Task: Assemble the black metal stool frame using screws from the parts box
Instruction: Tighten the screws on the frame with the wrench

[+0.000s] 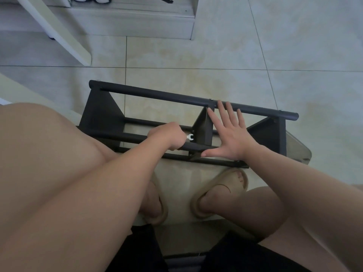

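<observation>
While I watched through the head view, the black metal stool frame [153, 95] lay on the tiled floor [196, 55] at the middle of the view, its long top tube running from about ten o'clock to three o'clock. A centre plate [204, 126] joined that tube to the lower bars.

At nine o'clock of the plate the left hand [167, 137] was curled into a fist round a small silver wrench [190, 137], whose open end poked out just beside the joint. I could not see the screw itself. At three o'clock of the plate the right hand [231, 134] lay flat with its fingers straight and spread, its fingertips reaching the top tube and its thumb along a lower bar, gripping nothing.

I judged the frame stiff and fairly heavy: steel tube that would not flex, though its smooth paint might skid on tile under a turning force. The round tube or the bars looked the safest hold, away from the thin plate edges.

At six o'clock two tan sandals [222, 191] sat just short of the frame's near bar. A white furniture leg [59, 30] slanted at eleven o'clock, and a low step [137, 24] crossed twelve. The parts box was not in view.
</observation>
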Motion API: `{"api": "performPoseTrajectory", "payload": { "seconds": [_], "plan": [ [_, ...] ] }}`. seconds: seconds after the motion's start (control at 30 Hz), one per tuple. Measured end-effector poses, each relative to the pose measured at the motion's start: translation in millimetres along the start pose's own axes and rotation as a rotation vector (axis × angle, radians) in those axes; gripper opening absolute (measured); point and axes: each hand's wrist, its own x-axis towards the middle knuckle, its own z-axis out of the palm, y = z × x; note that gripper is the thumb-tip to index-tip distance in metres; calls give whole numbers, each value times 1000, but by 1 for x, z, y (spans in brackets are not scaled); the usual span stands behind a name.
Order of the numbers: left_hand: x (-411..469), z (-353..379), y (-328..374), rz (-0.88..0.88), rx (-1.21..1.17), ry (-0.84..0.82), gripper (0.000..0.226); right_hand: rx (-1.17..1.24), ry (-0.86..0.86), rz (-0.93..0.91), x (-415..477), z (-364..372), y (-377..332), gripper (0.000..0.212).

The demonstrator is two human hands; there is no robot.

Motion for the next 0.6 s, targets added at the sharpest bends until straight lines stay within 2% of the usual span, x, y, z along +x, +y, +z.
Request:
{"api": "performPoseTrajectory", "payload": {
  "seconds": [0.13,0.3,0.47,0.6],
  "plan": [
    [9,-2,0,14,-52,-88,22,61,53,-24,0,6,2,133],
    [23,7,2,77,-82,-39,22,85,69,-32,0,6,3,131],
    [35,6,2,244,-255,-46,23,99,71,-33,-1,5,2,130],
    [36,2,1,293,-433,-114,21,106,72,-29,-2,5,2,130]
  ]
}}
